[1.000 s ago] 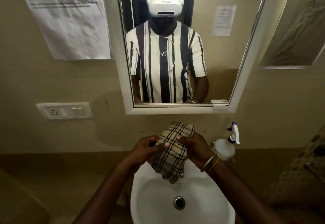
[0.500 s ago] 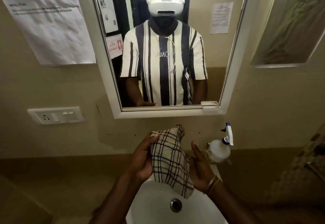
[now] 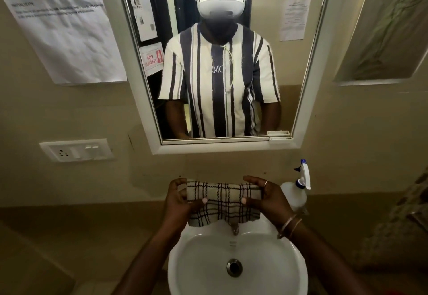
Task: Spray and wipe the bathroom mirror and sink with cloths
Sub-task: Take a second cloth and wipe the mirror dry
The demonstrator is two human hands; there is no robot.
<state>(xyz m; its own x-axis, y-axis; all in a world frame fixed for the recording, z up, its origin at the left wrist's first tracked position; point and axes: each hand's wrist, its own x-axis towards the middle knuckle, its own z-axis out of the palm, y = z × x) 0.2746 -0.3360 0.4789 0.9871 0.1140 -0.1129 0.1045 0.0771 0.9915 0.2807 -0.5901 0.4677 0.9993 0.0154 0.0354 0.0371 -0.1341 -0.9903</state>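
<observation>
Hiding the tap's upper part, checked cloth stretched above sink, left hand, right hand each holding an end.

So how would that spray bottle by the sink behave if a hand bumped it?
The spray bottle stands upright beside the sink, tall with a narrow base, so it could probably tip. It looks like thin translucent plastic, so it is likely light. How full it is cannot be told.
</observation>
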